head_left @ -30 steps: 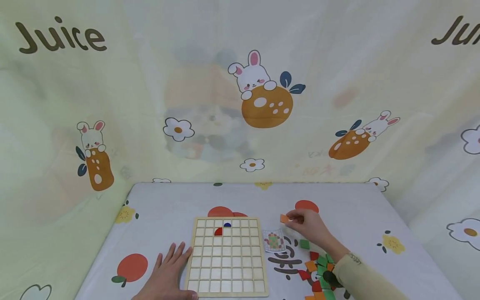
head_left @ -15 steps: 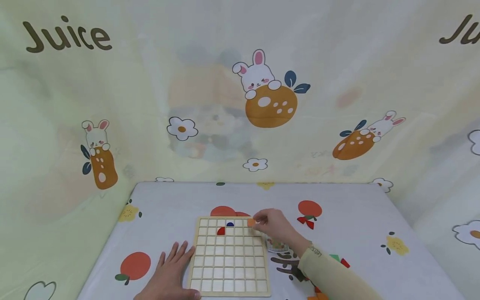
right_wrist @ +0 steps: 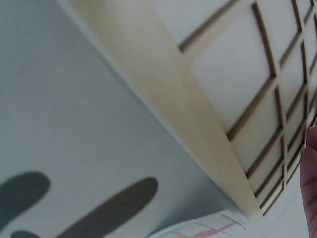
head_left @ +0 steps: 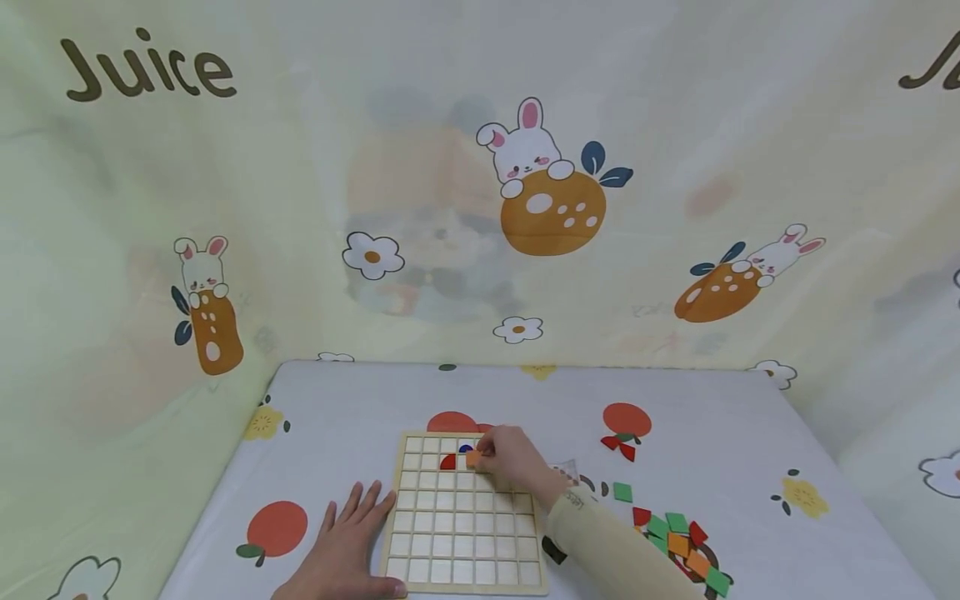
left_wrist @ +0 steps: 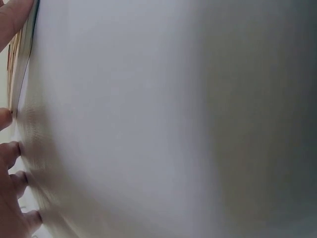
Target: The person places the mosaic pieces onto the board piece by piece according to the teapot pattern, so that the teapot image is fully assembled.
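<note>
A wooden grid board [head_left: 462, 523] lies on the table in the head view, its cells pale. My left hand [head_left: 341, 540] rests flat at its left side, fingers spread and thumb at the lower corner of the frame. My right hand [head_left: 517, 460] pinches an orange square tile [head_left: 473, 459] over the second row from the top. Just left of that tile is a red quarter-round tile [head_left: 448, 462] in a cell; a blue half-round tile [head_left: 465, 448] sits in the row above. In the right wrist view the fingertips [right_wrist: 309, 168] show at the right edge, the tile hidden.
A patterned card [head_left: 567, 470] lies right of the board, partly covered by the right arm. Beyond the sleeve is a loose pile of green, red and orange tiles [head_left: 677, 544]. Two red tiles [head_left: 619, 448] lie farther back, and one green tile [head_left: 622, 492] lies apart.
My right hand has carried the orange tile left, from right of the board, across the top right corner, to beside the red tile. The left hand stays at the board's left side.
</note>
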The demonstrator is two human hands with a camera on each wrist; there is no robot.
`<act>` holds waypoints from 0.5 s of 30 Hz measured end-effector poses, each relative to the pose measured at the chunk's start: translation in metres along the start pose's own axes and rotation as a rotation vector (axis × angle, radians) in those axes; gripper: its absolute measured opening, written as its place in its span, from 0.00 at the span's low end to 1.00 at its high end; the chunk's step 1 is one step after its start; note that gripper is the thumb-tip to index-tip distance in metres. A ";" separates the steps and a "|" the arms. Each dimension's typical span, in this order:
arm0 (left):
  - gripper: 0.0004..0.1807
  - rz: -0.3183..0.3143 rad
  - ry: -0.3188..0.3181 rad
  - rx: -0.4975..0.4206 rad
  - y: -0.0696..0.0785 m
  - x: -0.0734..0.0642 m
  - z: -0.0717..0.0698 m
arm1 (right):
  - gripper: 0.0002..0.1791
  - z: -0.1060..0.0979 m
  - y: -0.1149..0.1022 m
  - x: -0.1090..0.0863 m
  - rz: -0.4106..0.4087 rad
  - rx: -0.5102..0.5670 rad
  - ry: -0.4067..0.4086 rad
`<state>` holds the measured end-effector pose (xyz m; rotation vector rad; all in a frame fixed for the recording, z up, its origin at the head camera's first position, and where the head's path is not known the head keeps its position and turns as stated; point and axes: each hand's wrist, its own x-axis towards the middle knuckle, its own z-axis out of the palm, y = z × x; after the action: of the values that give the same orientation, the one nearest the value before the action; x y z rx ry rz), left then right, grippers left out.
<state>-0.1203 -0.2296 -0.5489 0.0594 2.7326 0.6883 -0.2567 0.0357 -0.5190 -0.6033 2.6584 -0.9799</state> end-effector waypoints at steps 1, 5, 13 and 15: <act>0.72 0.003 0.000 -0.001 0.000 0.000 0.000 | 0.10 0.001 0.000 0.000 -0.006 -0.003 -0.001; 0.72 0.001 -0.002 -0.006 0.001 0.000 0.000 | 0.06 0.005 -0.002 -0.003 -0.032 -0.016 -0.001; 0.71 -0.003 -0.009 0.002 0.001 0.000 0.000 | 0.09 0.010 -0.010 -0.007 -0.017 -0.043 0.028; 0.71 -0.004 -0.007 0.003 0.001 0.001 0.000 | 0.08 0.011 -0.009 -0.006 -0.010 -0.047 0.031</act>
<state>-0.1209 -0.2283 -0.5489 0.0565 2.7262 0.6808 -0.2444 0.0258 -0.5207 -0.6171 2.7144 -0.9396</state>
